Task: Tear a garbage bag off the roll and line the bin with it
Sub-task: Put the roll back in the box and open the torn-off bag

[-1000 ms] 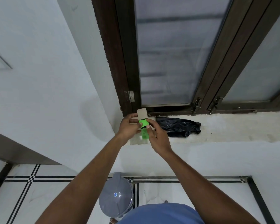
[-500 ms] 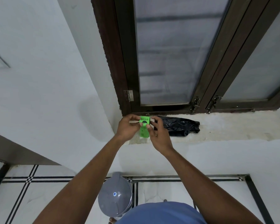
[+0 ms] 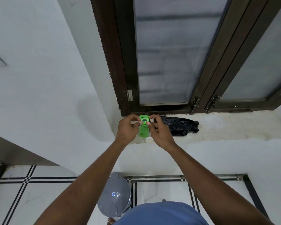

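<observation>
Packaging comes first: you hold one small green box [image 3: 143, 127] of bags above the near left end of the window sill [image 3: 234, 127], and it looks closed at its top flap. Your left hand [image 3: 126, 130] pinches the box's left side between thumb and fingertips, and your right hand [image 3: 159, 132] pinches the top right corner the same way, so both grips are closed on the box and nothing else. No roll shows outside the box, and you cannot tell from here whether one is inside.

Judging by that, no bag has been torn from a roll in your hands. One crumpled black bag [image 3: 178, 126] lies on the sill just right of your right hand, apart from the box; whether it is fresh or used is unclear. One grey bin [image 3: 114, 198] stands on the floor near your feet, well below the sill, with its domed lid on and no liner showing. Lifting the lid, opening a bag and fitting it over the rim all appear left to do.

Count: one box, one loose bag, one bin, two hands
</observation>
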Tool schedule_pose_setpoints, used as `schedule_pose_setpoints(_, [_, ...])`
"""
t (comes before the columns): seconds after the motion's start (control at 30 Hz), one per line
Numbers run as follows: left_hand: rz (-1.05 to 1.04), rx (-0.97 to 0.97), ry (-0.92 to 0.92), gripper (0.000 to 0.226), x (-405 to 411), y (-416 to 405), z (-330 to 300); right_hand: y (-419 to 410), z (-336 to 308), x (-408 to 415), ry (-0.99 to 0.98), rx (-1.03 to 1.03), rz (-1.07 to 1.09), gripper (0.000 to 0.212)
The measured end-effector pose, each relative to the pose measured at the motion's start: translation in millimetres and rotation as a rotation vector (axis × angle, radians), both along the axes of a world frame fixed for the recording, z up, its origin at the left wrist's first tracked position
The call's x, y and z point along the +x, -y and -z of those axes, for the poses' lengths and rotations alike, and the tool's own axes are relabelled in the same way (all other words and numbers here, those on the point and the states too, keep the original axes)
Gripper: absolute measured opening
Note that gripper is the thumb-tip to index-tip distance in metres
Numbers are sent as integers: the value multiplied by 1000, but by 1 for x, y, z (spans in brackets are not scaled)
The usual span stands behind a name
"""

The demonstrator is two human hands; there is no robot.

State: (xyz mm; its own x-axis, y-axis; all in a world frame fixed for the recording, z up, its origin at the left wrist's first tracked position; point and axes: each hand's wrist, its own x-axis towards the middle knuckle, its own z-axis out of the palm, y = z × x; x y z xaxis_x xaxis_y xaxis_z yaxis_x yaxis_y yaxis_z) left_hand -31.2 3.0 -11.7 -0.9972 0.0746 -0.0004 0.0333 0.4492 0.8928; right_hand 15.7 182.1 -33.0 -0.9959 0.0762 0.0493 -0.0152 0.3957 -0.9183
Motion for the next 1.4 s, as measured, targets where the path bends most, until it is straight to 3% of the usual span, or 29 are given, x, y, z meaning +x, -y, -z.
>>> schedule_pose_setpoints(0.17, [-80,24,-7,11,0,-2,10,-4,-9,-6,68,-17,-3,14])
schedule_pose_setpoints(0.43, [-115,58,-40,11,0,-4,14,-12,-18,-17,100,18,-44,15])
schedule_pose_setpoints(0.67, [-93,77,-115,12,4,-9,11,-21,-21,-26,17,145,-111,16])
schedule_pose_setpoints(0.8, [-98,71,-112,11,4,-12,9,-26,-36,-32,121,119,-161,15])
schedule_pose_setpoints(0.97, [-102,78,-116,6,6,-14,11,-28,-46,-36,153,139,-202,53])
schedule_pose_setpoints(1.03, [-88,81,-107,7,9,-14,17,-28,-48,-37,151,137,-190,51])
schedule_pose_setpoints(1.2, [-77,25,-107,43,22,-22,26,-27,-44,-35,151,168,-191,55])
schedule_pose_setpoints(1.4, [-132,-7,-146,41,30,-30,24,-23,-46,-32,151,204,-211,56])
